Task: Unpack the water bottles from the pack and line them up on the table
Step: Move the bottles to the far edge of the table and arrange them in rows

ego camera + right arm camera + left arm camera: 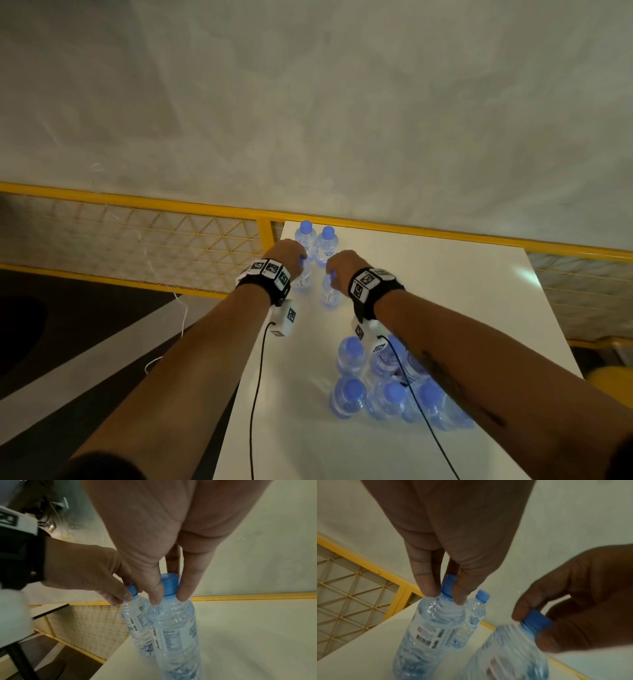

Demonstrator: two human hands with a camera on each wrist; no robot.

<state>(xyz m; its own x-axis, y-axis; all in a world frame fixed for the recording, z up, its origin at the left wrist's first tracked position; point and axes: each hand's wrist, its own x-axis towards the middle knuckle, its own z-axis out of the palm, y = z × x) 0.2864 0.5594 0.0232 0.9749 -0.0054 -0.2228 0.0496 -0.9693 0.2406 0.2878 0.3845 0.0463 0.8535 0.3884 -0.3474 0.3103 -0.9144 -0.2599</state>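
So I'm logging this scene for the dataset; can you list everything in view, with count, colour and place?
standing bottles: two, clear with blue caps, far left corner of the table.
held bottles: two, clear with blue caps, one under each hand, just nearer than the standing pair.
pack bottles: at least six, blue caps, clustered near the right forearm.
table: one, white.
railing: one, yellow, mesh panels, behind the table.
wrist bands: two, black with markers.
left hand: pinches a cap.
right hand: pinches a cap.
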